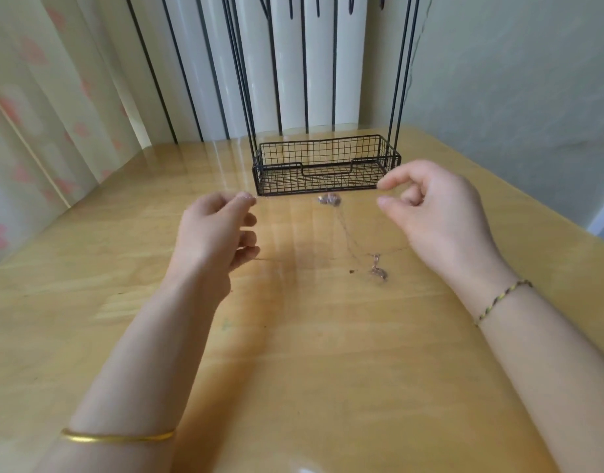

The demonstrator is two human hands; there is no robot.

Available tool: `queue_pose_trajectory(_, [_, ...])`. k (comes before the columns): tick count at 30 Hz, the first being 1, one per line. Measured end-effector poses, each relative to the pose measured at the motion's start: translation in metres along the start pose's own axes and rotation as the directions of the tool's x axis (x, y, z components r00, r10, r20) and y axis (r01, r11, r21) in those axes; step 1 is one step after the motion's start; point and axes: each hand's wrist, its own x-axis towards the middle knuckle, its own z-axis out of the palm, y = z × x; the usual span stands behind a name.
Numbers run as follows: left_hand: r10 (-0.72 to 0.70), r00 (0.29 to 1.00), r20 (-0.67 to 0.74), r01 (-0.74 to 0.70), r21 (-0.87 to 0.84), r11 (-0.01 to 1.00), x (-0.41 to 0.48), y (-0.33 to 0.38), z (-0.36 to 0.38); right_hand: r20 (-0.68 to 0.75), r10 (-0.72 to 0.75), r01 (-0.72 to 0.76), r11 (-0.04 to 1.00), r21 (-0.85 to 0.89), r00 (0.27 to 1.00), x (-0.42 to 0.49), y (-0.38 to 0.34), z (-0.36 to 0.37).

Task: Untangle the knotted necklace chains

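Glossy, honey-coloured wooden table [293, 353] under a clear, reflective cover, filling the lower two thirds of the frame; pale curtain with pink blotches [38, 107] in the upper left, white vertical panels with dark gaps [293, 63] at top centre, plain grey-green wall [515, 80] in the upper right. At centre, against the far edge, black wire-grid basket [326, 165], rectangular and shallow, with thin black rods [239, 63] rising from both ends out of the top of the frame. Just in front of it, held above the table, fine necklace chain [314, 195], nearly too thin to see, stretched level between two raised hands, a small pinkish pendant or knot [329, 199] at mid-span. Left hand [215, 230], left of centre, thumb and forefinger pinched on one end, other fingers curled. Right hand [437, 213], right of centre, fingertips closed on the other end, though the exact contact is hard to make out. Further thin strands [348, 240] trailing down from the mid-span piece to the tabletop, ending at a second pinkish pendant [378, 270] lying between the wrists; whether still knotted, impossible to tell. Smooth gold bangle [118, 438] on the left forearm at lower left; braided yellow-and-dark cord bracelet [503, 299] on the right wrist at right.
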Motion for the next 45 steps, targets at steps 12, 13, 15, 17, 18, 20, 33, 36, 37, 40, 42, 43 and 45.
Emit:
queue_pose_trajectory(12, [0.205,0.977,-0.061,-0.167,0.384,0.908,-0.002,-0.006,0.002,0.059,0.401,-0.339,0.677,0.653,0.914,0.007,0.012,0.005])
queue_pose_trajectory(13, [0.243,0.968,-0.069,-0.193,0.421,0.886,-0.003,-0.007,0.003,-0.035,0.328,-0.265,0.819,0.509,0.944,0.006,0.013,0.007])
queue_pose_trajectory(15, [0.289,0.953,-0.085,-0.211,0.499,0.841,-0.005,-0.006,0.004,-0.138,0.239,-0.174,0.914,0.367,0.961,0.007,0.013,0.010])
queue_pose_trajectory(17, [0.300,0.949,-0.097,-0.194,0.568,0.800,-0.005,-0.006,0.004,-0.062,0.316,-0.245,0.829,0.502,0.947,0.006,0.010,0.010])
queue_pose_trajectory(18, [0.284,0.954,-0.092,-0.179,0.585,0.791,-0.005,-0.006,0.003,0.026,0.365,-0.310,0.750,0.584,0.931,0.006,0.008,0.009])
queue_pose_trajectory(20, [0.214,0.976,-0.048,-0.148,0.576,0.804,-0.001,-0.009,0.000,0.196,0.388,-0.426,0.697,0.577,0.900,0.004,0.006,0.007])
queue_pose_trajectory(33, [0.141,0.762,0.633,-0.468,0.387,0.794,-0.027,-0.006,0.025,0.475,-0.054,-0.277,0.752,0.598,0.878,-0.013,-0.022,0.009])
queue_pose_trajectory(36, [0.240,0.826,0.510,-0.489,0.437,0.755,-0.020,-0.012,0.025,0.451,-0.078,-0.248,0.746,0.618,0.889,-0.013,-0.021,0.009])
queue_pose_trajectory(37, [0.290,0.844,0.450,-0.496,0.455,0.740,-0.017,-0.012,0.024,0.425,-0.063,-0.234,0.757,0.610,0.903,-0.013,-0.020,0.011])
queue_pose_trajectory(40, [0.371,0.886,0.278,-0.455,0.369,0.810,-0.014,-0.008,0.021,0.267,0.050,-0.182,0.848,0.498,0.962,-0.013,-0.014,0.018])
queue_pose_trajectory(42, [0.343,0.910,0.232,-0.399,0.264,0.878,-0.013,-0.002,0.020,0.181,0.140,-0.214,0.839,0.500,0.973,-0.011,-0.011,0.023])
queue_pose_trajectory(43, [0.310,0.922,0.231,-0.357,0.199,0.913,-0.013,0.002,0.021,0.163,0.189,-0.248,0.800,0.546,0.968,-0.009,-0.011,0.023])
queue_pose_trajectory(45, [0.228,0.937,0.265,-0.258,0.084,0.962,-0.015,0.011,0.022,0.217,0.287,-0.353,0.622,0.699,0.933,-0.004,-0.010,0.021])
